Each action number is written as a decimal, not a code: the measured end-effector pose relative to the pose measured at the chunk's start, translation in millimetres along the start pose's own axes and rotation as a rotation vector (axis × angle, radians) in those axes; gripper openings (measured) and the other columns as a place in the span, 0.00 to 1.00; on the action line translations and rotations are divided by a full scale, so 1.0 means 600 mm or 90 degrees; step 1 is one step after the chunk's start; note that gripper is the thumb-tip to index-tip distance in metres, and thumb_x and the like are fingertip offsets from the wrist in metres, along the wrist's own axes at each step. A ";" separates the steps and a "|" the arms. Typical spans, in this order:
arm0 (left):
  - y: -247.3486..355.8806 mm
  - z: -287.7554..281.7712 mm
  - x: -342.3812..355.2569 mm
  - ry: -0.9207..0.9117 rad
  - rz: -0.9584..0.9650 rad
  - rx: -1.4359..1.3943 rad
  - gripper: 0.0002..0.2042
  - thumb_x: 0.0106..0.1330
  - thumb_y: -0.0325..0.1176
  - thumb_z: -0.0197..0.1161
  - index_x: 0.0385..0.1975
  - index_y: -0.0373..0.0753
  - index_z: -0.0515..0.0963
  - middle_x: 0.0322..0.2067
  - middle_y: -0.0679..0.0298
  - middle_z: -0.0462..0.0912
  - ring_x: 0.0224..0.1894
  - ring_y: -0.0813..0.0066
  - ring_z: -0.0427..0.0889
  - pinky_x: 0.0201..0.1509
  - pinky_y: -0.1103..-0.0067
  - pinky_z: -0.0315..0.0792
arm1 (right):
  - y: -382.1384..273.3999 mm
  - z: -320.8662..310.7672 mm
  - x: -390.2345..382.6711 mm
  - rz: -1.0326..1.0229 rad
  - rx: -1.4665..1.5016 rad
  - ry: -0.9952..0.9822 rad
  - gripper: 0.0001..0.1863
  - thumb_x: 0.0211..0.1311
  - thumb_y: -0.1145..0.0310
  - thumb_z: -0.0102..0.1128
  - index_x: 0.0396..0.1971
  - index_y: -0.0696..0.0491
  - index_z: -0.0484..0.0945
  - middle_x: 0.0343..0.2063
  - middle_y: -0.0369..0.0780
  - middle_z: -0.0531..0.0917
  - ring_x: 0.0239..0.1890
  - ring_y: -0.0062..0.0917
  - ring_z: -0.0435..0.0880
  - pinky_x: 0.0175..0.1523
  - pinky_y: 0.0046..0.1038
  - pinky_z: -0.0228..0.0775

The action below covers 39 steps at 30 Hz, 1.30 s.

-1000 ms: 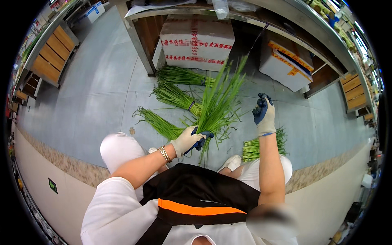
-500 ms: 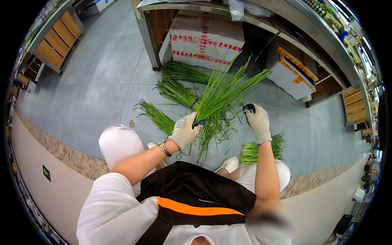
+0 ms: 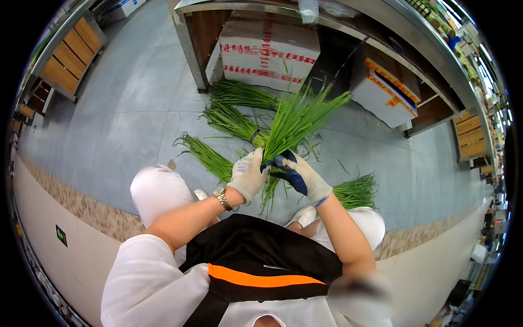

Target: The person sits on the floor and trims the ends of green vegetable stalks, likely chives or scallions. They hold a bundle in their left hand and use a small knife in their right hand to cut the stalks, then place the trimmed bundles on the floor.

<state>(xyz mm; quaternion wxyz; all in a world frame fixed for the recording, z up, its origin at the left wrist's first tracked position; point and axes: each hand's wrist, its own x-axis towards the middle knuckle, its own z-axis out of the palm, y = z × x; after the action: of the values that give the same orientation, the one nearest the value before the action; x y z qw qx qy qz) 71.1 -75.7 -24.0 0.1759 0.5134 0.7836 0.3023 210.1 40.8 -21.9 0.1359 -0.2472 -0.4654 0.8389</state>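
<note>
A loose bunch of green chives (image 3: 305, 120) fans up and away to the right from my left hand (image 3: 249, 173), which is closed around its lower end. I wear pale gloves with dark palms and fingertips. My right hand (image 3: 304, 179) is at the lower end of the same bunch, its bent fingers pressed to the stalks just right of the left hand. Under my hands, loose chive leaves hang and lie over the floor. To the left and beyond are a chive bundle (image 3: 237, 123) with a dark tie, a farther bundle (image 3: 242, 94) and a nearer one (image 3: 204, 155).
Another chive pile (image 3: 357, 191) lies by my right knee. Beyond the bundles, a white box (image 3: 269, 52) with red print and a second box (image 3: 384, 95) with orange tape sit under a metal-edged table (image 3: 197, 71). A wooden-fronted stand (image 3: 76, 52) is at far left.
My right hand has come left from beside the bunch to its lower end, next to my left hand. The left hand keeps its grip on the chives.
</note>
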 end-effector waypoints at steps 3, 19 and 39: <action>0.013 0.005 -0.007 -0.069 -0.009 0.003 0.22 0.59 0.33 0.60 0.52 0.33 0.66 0.40 0.43 0.77 0.44 0.44 0.75 0.47 0.61 0.69 | -0.003 0.003 0.011 -0.012 0.166 0.095 0.15 0.61 0.73 0.57 0.48 0.56 0.73 0.40 0.35 0.80 0.45 0.21 0.77 0.49 0.24 0.71; -0.049 0.012 0.002 -0.522 -0.152 -0.850 0.12 0.68 0.30 0.55 0.48 0.34 0.72 0.35 0.66 0.77 0.34 0.78 0.76 0.40 0.76 0.75 | -0.056 0.028 -0.021 -0.009 0.083 0.002 0.22 0.60 0.76 0.53 0.55 0.60 0.66 0.49 0.44 0.77 0.48 0.29 0.79 0.53 0.29 0.73; -0.006 -0.010 0.006 -0.372 -0.198 -0.863 0.24 0.73 0.51 0.45 0.53 0.36 0.73 0.19 0.74 0.64 0.21 0.85 0.61 0.29 0.83 0.64 | -0.116 0.015 -0.040 -0.390 -0.111 0.304 0.15 0.60 0.72 0.60 0.46 0.58 0.74 0.34 0.35 0.79 0.35 0.17 0.75 0.42 0.21 0.69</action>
<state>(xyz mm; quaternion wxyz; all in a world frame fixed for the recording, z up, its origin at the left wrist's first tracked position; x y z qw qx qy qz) 63.4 -75.0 -21.7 0.6946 0.2351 0.4109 0.5416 225.4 60.1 48.3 0.4628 -0.2958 -0.5425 0.6357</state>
